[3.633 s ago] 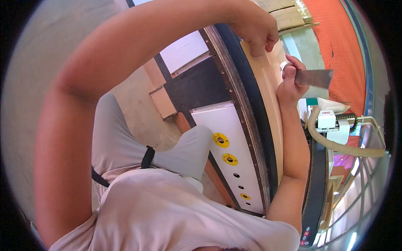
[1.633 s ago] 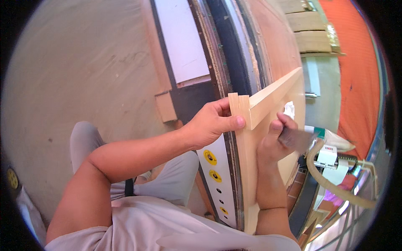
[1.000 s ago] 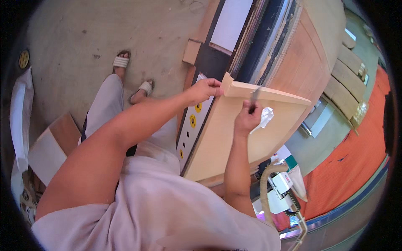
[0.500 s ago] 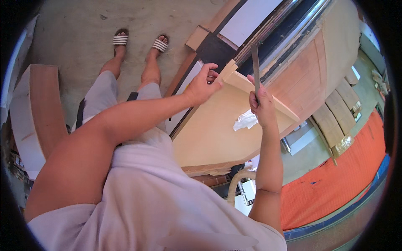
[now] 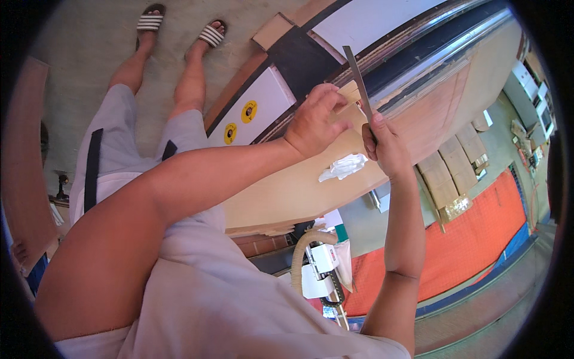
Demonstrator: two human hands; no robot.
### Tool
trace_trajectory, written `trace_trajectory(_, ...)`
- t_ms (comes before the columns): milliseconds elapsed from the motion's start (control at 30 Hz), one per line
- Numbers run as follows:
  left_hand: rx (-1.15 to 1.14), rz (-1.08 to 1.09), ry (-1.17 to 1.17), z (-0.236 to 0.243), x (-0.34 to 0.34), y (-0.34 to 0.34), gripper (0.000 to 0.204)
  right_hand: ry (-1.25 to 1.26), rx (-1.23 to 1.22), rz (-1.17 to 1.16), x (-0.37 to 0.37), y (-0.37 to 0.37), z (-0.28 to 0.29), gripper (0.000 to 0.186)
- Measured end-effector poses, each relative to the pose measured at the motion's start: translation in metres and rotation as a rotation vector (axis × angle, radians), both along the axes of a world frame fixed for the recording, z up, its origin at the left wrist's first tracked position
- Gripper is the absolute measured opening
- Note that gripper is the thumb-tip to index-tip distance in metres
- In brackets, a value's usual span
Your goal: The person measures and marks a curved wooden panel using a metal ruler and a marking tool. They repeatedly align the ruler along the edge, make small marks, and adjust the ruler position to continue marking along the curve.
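Note:
My left hand [image 5: 314,122] is at the corner of a pale wooden panel [image 5: 269,203], its fingers curled over a short wooden strip [image 5: 348,94] on the panel's edge. Just right of it, my right hand [image 5: 382,145] grips a flat metal blade [image 5: 354,69], which points up past that strip toward the dark slot behind. The blade's lower end is hidden in my fist. On the panel below my hands lies a crumpled white paper or cloth [image 5: 344,167].
A white machine board with yellow round stickers [image 5: 254,102] borders the panel. Cardboard pieces [image 5: 457,164] and an orange sheet [image 5: 442,245] are at right. A ribbed hose [image 5: 299,257] runs beside a white machine. My sandalled feet [image 5: 149,24] stand on concrete; a brown board [image 5: 27,161] is at left.
My left hand has returned to the corner strip after loosening beside it. My right hand has raised the blade from pointing sideways to upright, leaning left. The view has swung round.

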State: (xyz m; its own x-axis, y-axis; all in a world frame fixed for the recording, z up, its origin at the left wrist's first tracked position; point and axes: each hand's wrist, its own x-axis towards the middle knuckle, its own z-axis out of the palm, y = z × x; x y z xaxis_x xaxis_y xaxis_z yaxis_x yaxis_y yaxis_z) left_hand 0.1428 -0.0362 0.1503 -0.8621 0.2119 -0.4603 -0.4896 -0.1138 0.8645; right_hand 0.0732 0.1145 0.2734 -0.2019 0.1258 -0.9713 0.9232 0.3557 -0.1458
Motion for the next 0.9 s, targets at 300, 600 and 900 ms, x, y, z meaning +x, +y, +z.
trace_trajectory(300,-0.02,0.067,0.075,-0.003,-0.002,0.002,0.022,-0.017,0.071,0.14,-0.007,-0.007,0.0,0.065)
trace_trajectory(600,-0.025,0.053,0.265,-0.012,-0.003,-0.002,0.018,-0.02,0.085,0.252,-0.006,-0.001,-0.004,0.06)
trace_trajectory(900,-0.035,0.073,0.256,-0.012,-0.005,0.0,0.013,-0.044,0.073,0.321,-0.013,0.006,-0.004,0.06)
